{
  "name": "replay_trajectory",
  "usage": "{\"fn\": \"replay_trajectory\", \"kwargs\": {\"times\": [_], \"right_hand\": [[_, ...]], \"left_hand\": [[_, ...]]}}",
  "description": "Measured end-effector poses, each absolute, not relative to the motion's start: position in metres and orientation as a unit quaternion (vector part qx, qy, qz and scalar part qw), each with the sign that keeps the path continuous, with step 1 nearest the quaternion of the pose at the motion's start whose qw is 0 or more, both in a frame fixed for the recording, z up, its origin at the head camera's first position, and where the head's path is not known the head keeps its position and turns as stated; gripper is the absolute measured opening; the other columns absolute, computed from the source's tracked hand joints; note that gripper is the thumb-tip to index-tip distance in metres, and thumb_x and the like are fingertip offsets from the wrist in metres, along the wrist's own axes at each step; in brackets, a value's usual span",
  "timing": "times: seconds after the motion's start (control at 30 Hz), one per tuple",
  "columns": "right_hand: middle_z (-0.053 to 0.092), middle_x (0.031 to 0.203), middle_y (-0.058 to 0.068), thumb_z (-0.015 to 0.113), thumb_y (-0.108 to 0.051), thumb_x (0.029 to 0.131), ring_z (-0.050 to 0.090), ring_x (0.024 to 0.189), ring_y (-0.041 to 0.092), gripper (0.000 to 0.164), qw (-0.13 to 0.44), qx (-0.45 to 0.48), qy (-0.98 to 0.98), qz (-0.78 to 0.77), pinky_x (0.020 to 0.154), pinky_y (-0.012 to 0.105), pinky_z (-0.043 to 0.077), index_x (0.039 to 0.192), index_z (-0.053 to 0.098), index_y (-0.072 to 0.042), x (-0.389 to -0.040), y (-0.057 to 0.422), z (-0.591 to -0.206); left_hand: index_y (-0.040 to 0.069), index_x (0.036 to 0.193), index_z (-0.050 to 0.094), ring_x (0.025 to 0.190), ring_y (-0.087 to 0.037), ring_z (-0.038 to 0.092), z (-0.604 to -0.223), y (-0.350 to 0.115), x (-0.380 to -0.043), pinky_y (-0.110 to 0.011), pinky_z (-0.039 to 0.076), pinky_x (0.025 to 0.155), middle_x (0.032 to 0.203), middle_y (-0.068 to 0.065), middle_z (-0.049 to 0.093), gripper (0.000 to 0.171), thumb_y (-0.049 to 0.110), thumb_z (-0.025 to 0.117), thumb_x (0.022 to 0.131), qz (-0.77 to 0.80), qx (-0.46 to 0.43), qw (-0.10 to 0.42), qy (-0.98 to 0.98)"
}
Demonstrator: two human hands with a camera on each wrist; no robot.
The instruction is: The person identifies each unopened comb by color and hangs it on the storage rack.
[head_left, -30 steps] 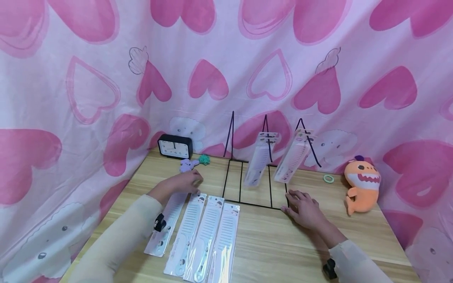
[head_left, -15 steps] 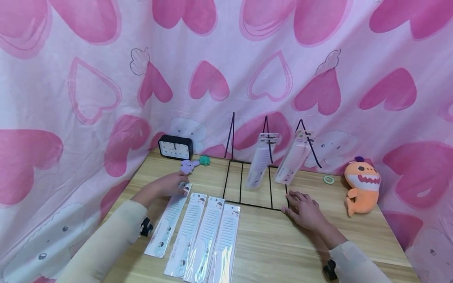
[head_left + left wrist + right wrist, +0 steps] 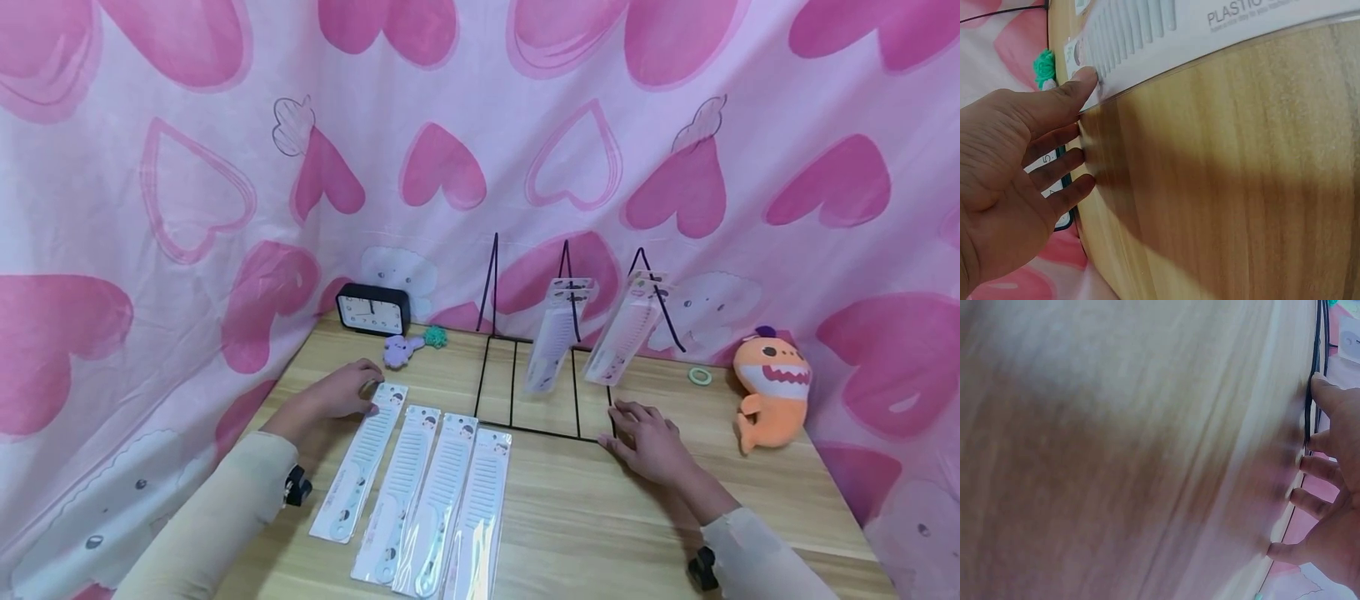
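Several packaged pale blue combs lie side by side on the wooden table. At the head of the leftmost packaged comb [image 3: 360,462] is my left hand [image 3: 337,392], fingers loosely bent. In the left wrist view, its thumb [image 3: 1088,78] rests on the comb's package near the end of the teeth; the other fingers reach down beside the package. My right hand [image 3: 647,442] rests spread at the front right corner of a black wire rack [image 3: 545,432], thumb against the wire. From the rack hang a purple packaged comb [image 3: 551,342] and a pink packaged comb [image 3: 624,333]; its left hook holds nothing.
A black clock [image 3: 372,309] stands at the back left, with a small purple toy [image 3: 399,351] and a green yarn-like ball [image 3: 435,336] close by. An orange plush shark [image 3: 771,387] and a pale green ring [image 3: 700,376] are at the right. Heart-patterned cloth [image 3: 442,167] hangs behind.
My left hand has drawn back leftward from above the combs to the leftmost package's top, uncovering its upper end. The right hand stays at the rack's corner.
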State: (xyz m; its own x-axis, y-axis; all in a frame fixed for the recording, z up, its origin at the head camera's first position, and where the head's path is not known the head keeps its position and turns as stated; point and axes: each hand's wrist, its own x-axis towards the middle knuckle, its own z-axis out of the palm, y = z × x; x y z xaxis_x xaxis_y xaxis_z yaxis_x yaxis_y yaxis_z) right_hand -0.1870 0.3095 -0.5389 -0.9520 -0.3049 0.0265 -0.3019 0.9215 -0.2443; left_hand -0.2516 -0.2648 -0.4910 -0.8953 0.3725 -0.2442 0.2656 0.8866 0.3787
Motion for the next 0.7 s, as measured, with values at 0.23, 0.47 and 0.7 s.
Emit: {"fn": "replay_trajectory", "kwargs": {"times": [0.23,0.47,0.7], "right_hand": [[0.054,0.167,0.019,0.071,-0.046,0.108,0.048,0.148,0.055,0.066,0.004,-0.155,0.98,-0.123,0.109,0.091,0.039,0.159,0.059,-0.006,-0.1875,0.3106,-0.5406],[0.053,0.168,0.019,0.071,-0.045,0.108,0.047,0.149,0.055,0.066,0.01,-0.15,0.98,-0.13,0.11,0.092,0.036,0.16,0.058,-0.007,-0.1878,0.3095,-0.5392],[0.053,0.168,0.019,0.071,-0.046,0.108,0.047,0.149,0.054,0.067,0.011,-0.149,0.98,-0.131,0.11,0.092,0.036,0.16,0.058,-0.007,-0.1876,0.3097,-0.5389]], "left_hand": [[0.006,0.142,0.066,0.151,-0.047,0.05,-0.4929,-0.2617,-0.2494,-0.066,0.041,0.129,0.158,-0.024,0.053,0.052,0.018,0.087,0.097,0.184,0.138,0.158,0.96],[0.014,0.125,0.062,0.13,-0.037,0.057,-0.4934,-0.2605,-0.2501,-0.064,0.05,0.121,0.14,-0.017,0.06,0.041,0.017,0.089,0.094,0.186,0.131,0.151,0.962],[0.013,0.121,0.058,0.107,-0.027,0.057,-0.4927,-0.2603,-0.2506,-0.05,0.055,0.102,0.116,-0.007,0.068,0.04,0.015,0.089,0.096,0.194,0.142,0.152,0.959]]}}
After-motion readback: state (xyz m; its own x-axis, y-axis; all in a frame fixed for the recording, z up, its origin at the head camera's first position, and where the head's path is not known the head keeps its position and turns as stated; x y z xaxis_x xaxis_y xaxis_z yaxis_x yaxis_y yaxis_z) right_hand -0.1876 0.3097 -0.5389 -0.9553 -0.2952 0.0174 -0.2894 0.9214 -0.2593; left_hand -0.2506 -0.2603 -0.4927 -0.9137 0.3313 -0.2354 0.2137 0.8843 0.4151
